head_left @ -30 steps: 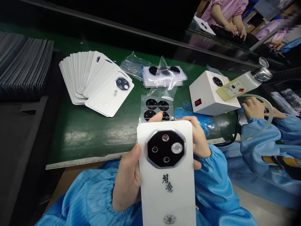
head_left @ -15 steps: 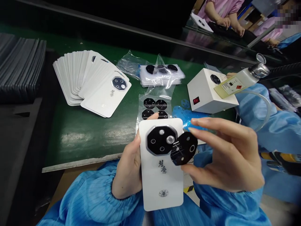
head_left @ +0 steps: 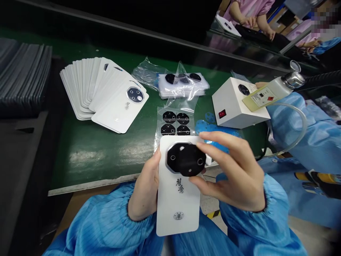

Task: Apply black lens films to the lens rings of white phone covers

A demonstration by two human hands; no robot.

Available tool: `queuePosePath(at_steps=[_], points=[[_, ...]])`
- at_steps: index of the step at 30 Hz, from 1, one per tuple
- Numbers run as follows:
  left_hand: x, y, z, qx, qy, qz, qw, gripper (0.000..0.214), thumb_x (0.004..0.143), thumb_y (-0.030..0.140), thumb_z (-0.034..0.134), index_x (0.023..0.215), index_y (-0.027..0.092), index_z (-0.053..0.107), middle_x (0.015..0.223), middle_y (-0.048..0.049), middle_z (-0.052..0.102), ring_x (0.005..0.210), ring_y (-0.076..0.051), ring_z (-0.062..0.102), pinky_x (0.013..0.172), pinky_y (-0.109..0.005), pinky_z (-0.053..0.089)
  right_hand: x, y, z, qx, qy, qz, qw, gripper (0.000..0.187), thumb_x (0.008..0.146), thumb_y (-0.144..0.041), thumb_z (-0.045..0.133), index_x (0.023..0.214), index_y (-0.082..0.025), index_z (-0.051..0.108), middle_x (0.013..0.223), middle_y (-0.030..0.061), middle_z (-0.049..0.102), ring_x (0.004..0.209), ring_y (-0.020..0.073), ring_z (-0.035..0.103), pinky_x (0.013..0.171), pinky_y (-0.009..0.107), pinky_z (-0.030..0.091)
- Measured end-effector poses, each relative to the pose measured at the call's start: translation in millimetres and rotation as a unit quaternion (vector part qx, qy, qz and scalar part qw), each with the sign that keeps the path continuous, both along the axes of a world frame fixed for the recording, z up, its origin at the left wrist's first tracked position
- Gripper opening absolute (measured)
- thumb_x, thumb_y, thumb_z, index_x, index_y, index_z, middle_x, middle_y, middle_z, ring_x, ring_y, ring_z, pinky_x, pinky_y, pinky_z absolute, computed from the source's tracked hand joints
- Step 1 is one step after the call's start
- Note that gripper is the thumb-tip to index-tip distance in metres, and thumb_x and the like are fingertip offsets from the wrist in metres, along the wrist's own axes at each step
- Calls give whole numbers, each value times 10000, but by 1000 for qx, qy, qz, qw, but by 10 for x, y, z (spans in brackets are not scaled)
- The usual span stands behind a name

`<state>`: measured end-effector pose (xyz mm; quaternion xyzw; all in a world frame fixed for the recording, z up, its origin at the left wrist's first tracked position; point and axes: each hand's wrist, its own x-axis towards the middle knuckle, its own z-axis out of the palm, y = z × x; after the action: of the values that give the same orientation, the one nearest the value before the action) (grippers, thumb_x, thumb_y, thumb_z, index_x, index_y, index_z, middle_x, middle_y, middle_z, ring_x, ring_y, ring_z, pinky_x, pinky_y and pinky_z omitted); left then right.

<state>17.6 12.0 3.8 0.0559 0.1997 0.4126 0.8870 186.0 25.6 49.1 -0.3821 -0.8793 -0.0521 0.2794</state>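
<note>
White phone back cover sits gripped in the left hand; the right hand pinches a black lens plate over its camera ring. Green bench lies beyond.

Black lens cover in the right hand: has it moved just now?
Yes. The black lens cover shifted left, away from the white box, onto the camera ring of the white phone back cover.
</note>
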Motion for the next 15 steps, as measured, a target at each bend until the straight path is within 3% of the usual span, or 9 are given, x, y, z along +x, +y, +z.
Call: queuePosePath(at_steps=[6, 10, 15], points=[[20, -30, -61, 41, -3, 19, 999, 341, 845, 445, 513, 1039, 212, 670, 855, -8, 736, 804, -194, 693, 650, -245, 537, -61, 23, -61, -7, -19, 43, 999, 439, 768, -316, 668, 1078, -23, 563, 1118, 190, 590, 1098, 251, 544, 862, 397, 517], [10, -44, -53, 90, 24, 63, 994, 287, 847, 305, 560, 1129, 288, 611, 940, 43, 713, 862, -151, 673, 724, -211, 521, -78, 12, -34, -8, -25, 37, 999, 388, 775, -284, 650, 1069, -45, 566, 1085, 174, 607, 1067, 245, 559, 824, 392, 524], [-17, -39, -58, 134, 64, 57, 987, 252, 860, 279, 553, 1098, 296, 634, 972, 37, 700, 901, -144, 659, 743, -201, 516, -111, 0, -22, -5, -29, 32, 999, 336, 785, -260, 627, 1055, -69, 567, 1057, 158, 618, 1043, 250, 572, 807, 406, 537]])
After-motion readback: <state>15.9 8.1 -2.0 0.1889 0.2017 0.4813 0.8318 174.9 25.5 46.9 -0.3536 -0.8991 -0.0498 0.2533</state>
